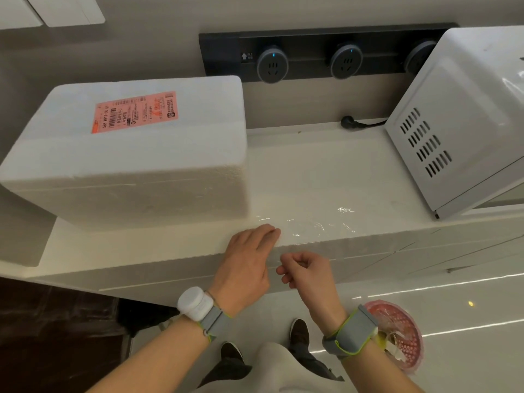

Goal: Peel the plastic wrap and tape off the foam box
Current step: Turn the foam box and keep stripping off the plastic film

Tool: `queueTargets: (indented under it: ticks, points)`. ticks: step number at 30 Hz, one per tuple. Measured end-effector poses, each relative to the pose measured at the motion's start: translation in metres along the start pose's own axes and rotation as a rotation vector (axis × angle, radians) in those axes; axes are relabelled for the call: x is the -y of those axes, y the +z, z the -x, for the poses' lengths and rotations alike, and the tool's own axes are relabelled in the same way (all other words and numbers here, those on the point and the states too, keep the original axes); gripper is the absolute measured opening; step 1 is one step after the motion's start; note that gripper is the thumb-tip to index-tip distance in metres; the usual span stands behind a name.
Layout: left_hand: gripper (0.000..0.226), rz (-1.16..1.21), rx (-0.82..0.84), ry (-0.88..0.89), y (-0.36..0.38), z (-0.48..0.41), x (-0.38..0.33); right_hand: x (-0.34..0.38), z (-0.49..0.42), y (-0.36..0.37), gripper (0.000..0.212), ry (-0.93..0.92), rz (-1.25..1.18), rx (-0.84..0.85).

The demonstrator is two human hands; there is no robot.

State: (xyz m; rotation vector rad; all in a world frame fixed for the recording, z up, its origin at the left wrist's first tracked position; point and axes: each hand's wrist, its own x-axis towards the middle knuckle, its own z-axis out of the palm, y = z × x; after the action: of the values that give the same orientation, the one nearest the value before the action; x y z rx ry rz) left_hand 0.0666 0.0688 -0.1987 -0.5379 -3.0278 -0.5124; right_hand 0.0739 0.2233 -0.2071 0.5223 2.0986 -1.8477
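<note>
A large white foam box [136, 165] with a pink shipping label [134, 112] stands on the left of the white counter [326, 171]. Clear plastic wrap [312, 226] lies flattened on the counter near its front edge, to the right of the box. My left hand [249, 262] rests flat at the counter's front edge, its fingertips touching the left end of the wrap. My right hand [306, 270] hovers just below the edge with its fingers curled and pinched; whether it pinches a bit of clear film I cannot tell.
A white microwave [459, 123] stands at the right of the counter, its black plug [348, 121] lying behind. A dark socket strip [312, 55] runs along the wall. A red-lined bin [397, 333] stands on the glossy floor beside my feet.
</note>
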Motion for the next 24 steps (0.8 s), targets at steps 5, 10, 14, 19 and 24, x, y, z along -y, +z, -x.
queueTargets:
  ticks: [5, 10, 14, 19, 24]
  points:
    - [0.090, -0.149, 0.045, 0.018, 0.008, 0.007, 0.000, 0.000, -0.002, -0.001, 0.014, 0.039, -0.011, 0.021]
    - [0.096, -0.172, 0.083, -0.014, 0.007, 0.000, -0.001, 0.002, -0.002, -0.003, 0.016, 0.054, 0.010, 0.049]
    - [0.093, -0.010, 0.137, -0.067, -0.005, -0.009, 0.002, 0.015, -0.002, -0.018, 0.018, 0.087, 0.124, 0.145]
    - [0.074, 0.187, 0.270, -0.114, -0.041, -0.029, -0.001, 0.059, -0.012, -0.048, 0.022, 0.050, 0.602, 0.281]
    - [0.053, 0.396, 0.293, 0.072, -0.118, -0.044, -0.013, 0.132, -0.030, -0.055, 0.021, -0.186, 0.657, 0.129]
